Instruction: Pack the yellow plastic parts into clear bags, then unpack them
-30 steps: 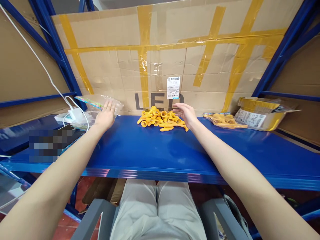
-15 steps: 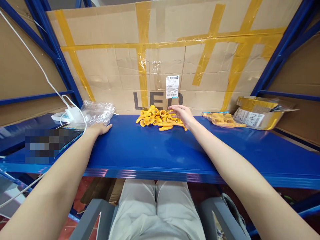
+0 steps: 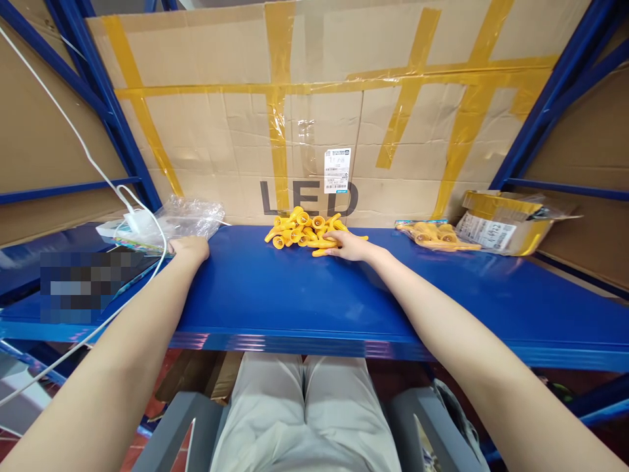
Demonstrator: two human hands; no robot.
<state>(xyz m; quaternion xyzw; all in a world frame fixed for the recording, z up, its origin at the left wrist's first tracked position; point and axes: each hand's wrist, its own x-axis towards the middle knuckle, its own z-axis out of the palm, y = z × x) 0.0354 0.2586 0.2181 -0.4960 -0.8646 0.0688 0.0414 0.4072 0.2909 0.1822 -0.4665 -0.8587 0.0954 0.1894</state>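
Observation:
A heap of small yellow horn-shaped pieces [image 3: 297,228] lies on the blue shelf [image 3: 275,288], near its back edge. My right hand [image 3: 350,246] is at the right side of the heap, with its thumb and fingers closed round one of the yellow pieces. On the left, my left hand [image 3: 190,248] rests by the edge of a clear plastic bag [image 3: 194,215]. Its fingertips are partly hidden by the bag and a white cable, so whether they grip anything does not show.
A big taped cardboard sheet [image 3: 221,144] stands behind the shelf. At the right are a bag of yellow pieces [image 3: 432,235] and a torn carton [image 3: 506,226]. A dark flat device [image 3: 132,265] and a white cable [image 3: 93,157] are at the left.
My right hand has come down onto the right side of the heap and closed on a piece. My left hand has shifted slightly left, its thumb no longer spread to the right.

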